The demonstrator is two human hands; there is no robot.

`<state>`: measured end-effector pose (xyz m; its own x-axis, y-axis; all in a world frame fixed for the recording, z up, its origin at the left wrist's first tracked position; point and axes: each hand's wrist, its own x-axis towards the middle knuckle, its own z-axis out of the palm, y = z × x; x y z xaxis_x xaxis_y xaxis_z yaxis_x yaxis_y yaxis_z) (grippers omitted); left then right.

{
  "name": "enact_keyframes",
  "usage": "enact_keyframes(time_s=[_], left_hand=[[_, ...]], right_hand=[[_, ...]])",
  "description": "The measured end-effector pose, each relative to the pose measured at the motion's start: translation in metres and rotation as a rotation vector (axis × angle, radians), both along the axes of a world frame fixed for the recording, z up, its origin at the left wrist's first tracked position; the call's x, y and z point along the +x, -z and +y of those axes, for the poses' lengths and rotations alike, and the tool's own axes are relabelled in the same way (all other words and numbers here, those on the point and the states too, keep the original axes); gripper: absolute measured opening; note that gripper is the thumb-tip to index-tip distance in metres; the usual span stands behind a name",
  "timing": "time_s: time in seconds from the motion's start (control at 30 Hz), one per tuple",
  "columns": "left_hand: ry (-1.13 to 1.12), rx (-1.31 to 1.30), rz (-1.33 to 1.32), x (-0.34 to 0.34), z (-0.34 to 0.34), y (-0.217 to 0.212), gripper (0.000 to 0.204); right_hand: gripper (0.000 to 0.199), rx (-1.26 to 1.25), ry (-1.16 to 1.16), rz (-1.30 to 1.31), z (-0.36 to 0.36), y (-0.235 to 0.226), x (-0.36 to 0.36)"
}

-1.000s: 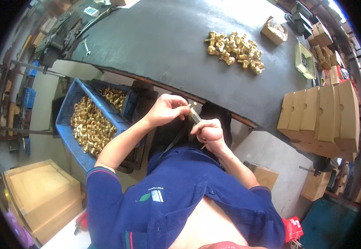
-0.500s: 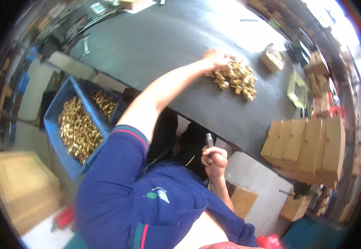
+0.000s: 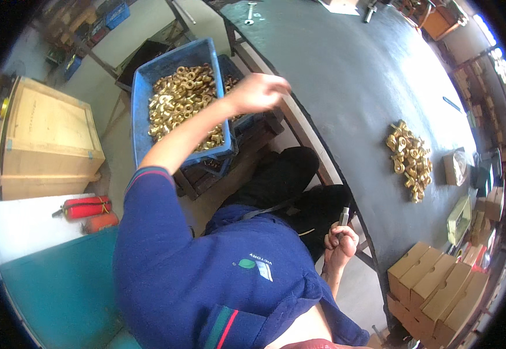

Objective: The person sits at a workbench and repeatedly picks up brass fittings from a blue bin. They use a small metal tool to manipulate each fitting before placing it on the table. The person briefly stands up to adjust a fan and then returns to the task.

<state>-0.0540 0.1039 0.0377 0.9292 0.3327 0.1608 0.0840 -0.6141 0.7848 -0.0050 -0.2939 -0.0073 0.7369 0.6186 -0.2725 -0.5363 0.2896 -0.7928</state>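
Observation:
My left hand (image 3: 259, 93) is in the air between the blue crate and the table edge, its fingers pointing right. They are smeared by motion, so I cannot tell whether anything is in them. My right hand (image 3: 341, 239) is closed around a short grey metal rod (image 3: 344, 216), low beside the table edge, with the rod's tip sticking up out of the fist. Brass fittings (image 3: 186, 93) with ring-shaped ends fill the blue crate (image 3: 139, 110). A loose pile of brass fittings (image 3: 410, 163) lies on the dark tabletop (image 3: 346, 104).
Brown cardboard boxes (image 3: 433, 285) stand at the table's right end. Near the pile are a small open box (image 3: 455, 167) and a pale green tray (image 3: 459, 220). A spanner (image 3: 250, 13) lies at the far edge. To the left are a wooden crate (image 3: 49, 128) and red cylinders (image 3: 87, 206).
My left hand has come away from the brass pile, back toward the blue crate. The view has swung left. My right hand still grips the rod.

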Motion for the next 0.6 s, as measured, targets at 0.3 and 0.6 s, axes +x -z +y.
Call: enact_keyframes(time_s=[0.3,0.6], left_hand=[[-0.556,0.091,0.656,-0.158,0.104,0.125,0.024],[-0.497,0.236,0.799,-0.126,0.086,0.164,0.028]], right_hand=[[0.018,-0.024,-0.161,-0.019,0.037,-0.008,-0.002],[0.021,-0.046,-0.117,-0.018,0.036,-0.011,-0.013]])
